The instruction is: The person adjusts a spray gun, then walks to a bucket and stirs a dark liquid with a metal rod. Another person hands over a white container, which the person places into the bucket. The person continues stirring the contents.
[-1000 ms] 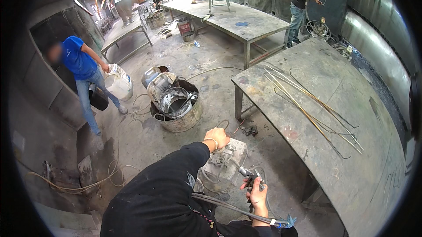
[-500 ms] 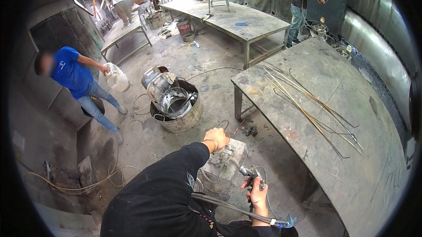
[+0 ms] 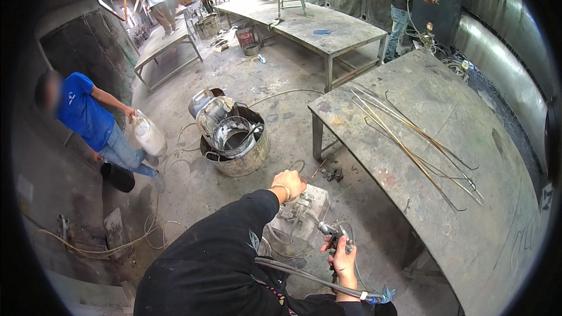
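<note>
Here — right hand grips knobby, metallic spray gun.

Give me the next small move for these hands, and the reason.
Probably ease the spray gun slightly away from the grey box with the right hand: the gun's silver front end appears close to the box, and the left hand is at the box's far side, its grip hidden from view.
</note>
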`<state>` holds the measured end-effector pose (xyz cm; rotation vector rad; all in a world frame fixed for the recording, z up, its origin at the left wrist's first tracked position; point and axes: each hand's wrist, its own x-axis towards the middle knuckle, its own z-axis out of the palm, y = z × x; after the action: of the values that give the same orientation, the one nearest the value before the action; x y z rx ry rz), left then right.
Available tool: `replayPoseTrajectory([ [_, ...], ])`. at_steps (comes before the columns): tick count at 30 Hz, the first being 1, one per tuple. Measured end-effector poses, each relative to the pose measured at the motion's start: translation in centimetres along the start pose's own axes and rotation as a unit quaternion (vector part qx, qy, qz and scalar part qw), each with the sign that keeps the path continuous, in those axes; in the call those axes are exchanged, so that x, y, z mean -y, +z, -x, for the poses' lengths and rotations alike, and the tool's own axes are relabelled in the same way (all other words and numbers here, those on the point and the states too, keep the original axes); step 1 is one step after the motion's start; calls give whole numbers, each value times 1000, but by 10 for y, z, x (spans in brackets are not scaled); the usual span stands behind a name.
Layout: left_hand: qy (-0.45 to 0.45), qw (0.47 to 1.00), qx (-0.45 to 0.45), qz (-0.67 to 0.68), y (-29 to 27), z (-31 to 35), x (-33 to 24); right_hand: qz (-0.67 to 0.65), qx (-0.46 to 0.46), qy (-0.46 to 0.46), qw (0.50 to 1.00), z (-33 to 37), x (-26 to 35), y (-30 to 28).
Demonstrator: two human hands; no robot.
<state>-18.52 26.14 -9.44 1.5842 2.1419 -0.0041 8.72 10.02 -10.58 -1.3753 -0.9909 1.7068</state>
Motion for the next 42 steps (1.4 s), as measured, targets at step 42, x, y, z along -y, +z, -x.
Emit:
replayPoseTrajectory([
  [42, 3, 1000, -7, -3, 5, -4, 2, -1, 8, -4, 1000, 1, 6, 8],
])
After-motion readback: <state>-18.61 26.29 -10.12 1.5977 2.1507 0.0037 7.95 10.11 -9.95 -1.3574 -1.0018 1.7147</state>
